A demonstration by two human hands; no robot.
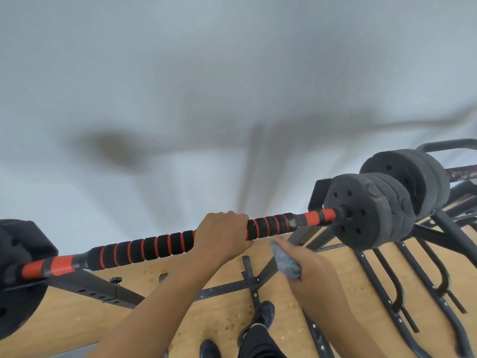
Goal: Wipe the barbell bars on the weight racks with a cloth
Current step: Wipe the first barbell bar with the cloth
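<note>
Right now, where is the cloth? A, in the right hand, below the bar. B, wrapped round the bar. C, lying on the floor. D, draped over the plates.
A: the right hand holds the cloth just below the bar, not touching it, while the left hand grips the bar.

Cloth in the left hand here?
No, the left hand grips the barbell bar with no cloth in it, while the right hand holds the blue cloth.

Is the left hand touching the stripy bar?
Touching. The head view shows the left hand with its fingers curled over the bar, gripping it.
</note>
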